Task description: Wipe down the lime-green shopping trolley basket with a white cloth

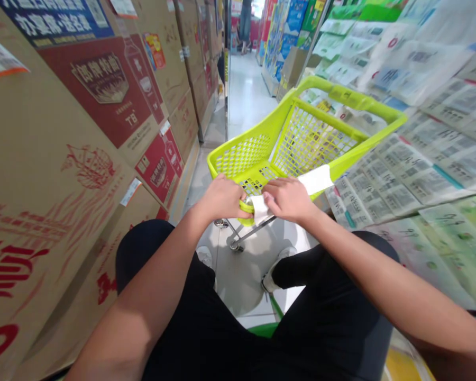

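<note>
The left hand [223, 198] is clamped on the rim at the low near corner of a lime-green shopping trolley [257, 129]. The right hand [287, 198], just beside it, is closed over a white strip [316, 180] on the same rim. The strip emerges on both sides of the right grip; its middle section is hidden beneath the fingers.

The trolley stands immediately beyond both grips. Its basket has perforated walls and a grid base, through which the floor is visible; an inner lattice panel [315, 140] crosses it beyond the right grip. The long axis runs from the left grip away and to the right; the handle bar [351, 97] is at the high, far end. Two casters [237, 245] show below the grips; the rest of the undercarriage is obscured.

To the left of the grips, printed cartons [107, 87] are stacked; their contents are concealed. To the right, plastic-wrapped packs [404, 63] are stacked in rows, their small print illegible. Below the grips, a green object [264, 329] is mostly covered by dark trousers [238, 354]. Far beyond the grips, another person [246, 24] is cut off by the upper edge.
</note>
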Motion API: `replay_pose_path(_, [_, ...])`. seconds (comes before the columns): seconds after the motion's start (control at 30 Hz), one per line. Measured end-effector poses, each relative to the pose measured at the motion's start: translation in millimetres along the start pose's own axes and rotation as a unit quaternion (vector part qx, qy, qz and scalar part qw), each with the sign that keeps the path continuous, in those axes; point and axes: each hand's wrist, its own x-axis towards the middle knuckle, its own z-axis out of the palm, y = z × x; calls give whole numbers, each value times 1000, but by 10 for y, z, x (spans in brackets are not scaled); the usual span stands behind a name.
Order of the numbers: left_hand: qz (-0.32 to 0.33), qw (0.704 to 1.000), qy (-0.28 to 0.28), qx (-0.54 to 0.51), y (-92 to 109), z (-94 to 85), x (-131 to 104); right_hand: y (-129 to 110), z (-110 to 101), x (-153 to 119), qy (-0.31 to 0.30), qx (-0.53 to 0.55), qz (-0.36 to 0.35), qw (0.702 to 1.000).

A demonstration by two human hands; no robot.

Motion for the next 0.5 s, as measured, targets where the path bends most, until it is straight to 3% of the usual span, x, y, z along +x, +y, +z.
replay_pose_path(0.13, [-8, 1000, -30, -2, -109, -52, -6, 973, -67, -45, -3, -103, 126, 987])
replay_pose_path(0.2, [-10, 1000, -28, 1, -122, -39, 20, 1110, -78, -34, 4, -122, 162, 979])
replay_pose_path(0.27, [-13, 1000, -19, 6, -100, -8, 52, 849, -62, -3, 3, -94, 152, 984])
replay_pose_path(0.4, [-10, 1000, -5, 4, -34, 26, 63, -24, -18, 60, 4, -4, 71, 997])
replay_pose_path(0.43, [-7, 1000, -6, 2, -27, 22, 53, -110, -17, 66, 2, 5, 58, 998])
replay_pose_path(0.5, [0, 1000, -10, -2, -28, 7, 34, -29, -26, 60, -3, 2, 58, 998])
